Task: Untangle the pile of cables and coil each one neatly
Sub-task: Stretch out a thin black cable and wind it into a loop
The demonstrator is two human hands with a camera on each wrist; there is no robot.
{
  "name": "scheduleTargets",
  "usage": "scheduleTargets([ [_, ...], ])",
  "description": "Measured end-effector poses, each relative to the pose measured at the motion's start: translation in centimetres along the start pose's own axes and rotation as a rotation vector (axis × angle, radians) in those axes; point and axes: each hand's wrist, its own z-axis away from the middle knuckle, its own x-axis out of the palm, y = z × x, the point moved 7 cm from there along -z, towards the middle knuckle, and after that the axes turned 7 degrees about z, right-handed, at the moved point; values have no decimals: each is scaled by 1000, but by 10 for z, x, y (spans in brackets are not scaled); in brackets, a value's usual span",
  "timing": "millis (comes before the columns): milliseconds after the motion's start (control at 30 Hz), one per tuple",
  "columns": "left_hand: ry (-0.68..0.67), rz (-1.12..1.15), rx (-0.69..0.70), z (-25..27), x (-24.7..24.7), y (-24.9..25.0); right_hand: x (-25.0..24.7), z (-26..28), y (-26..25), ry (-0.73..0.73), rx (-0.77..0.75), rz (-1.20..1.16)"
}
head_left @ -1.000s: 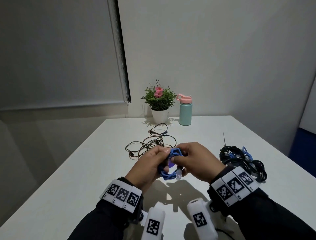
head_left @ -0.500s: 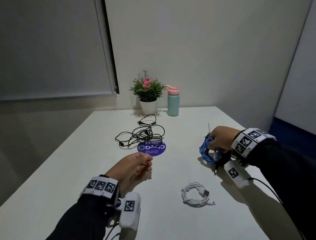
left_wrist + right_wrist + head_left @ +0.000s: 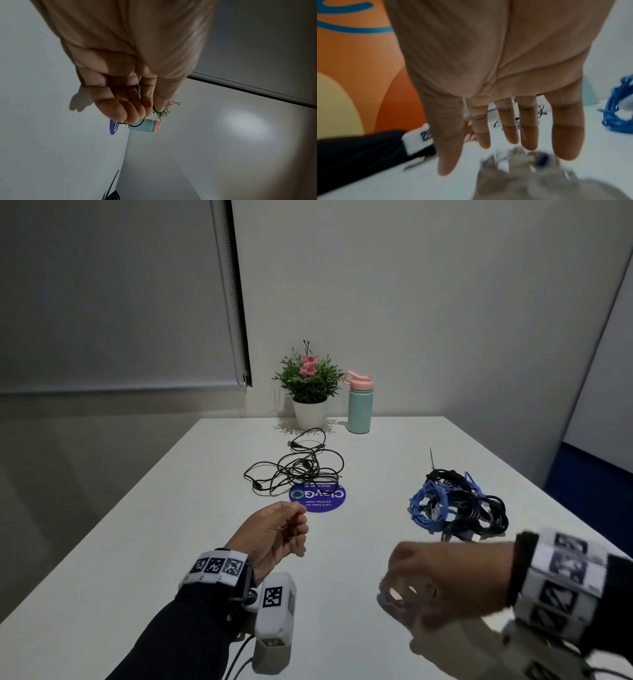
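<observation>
the right hand (image 3: 445, 583) hovers blurred over the white cable (image 3: 518, 162) at five o'clock on the worktop (image 3: 171, 542), fingers spread and straight. the left hand (image 3: 274, 532) hangs loosely curled, holding nothing. black tangle (image 3: 298, 467) at twelve, coiled bundles (image 3: 459, 505) at two.

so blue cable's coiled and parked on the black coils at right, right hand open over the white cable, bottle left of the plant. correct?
One slip: the head view shows the bottle right of the plant, not left. The blue cable does lie against the black coils, and the right hand is open above the blurred white cable.
</observation>
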Motion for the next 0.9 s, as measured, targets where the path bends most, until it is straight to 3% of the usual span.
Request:
scheduleTargets([
  [167,-5,-7,-3,2,2,1,5,-11,13,105,116,69],
  [333,-14,-3,9,1,2,0,-12,-46,53,2,333,272],
  [400,-25,-5,12,0,0,0,-31,-62,59,44,404,370],
  [600,-46,-14,9,-3,2,-1,-93,-167,44,275,304,183],
  [767,-45,-19,0,1,4,-1,-87,-234,47,243,366,165],
  [900,-54,-12,-5,1,5,0,-76,-253,59,252,404,96],
])
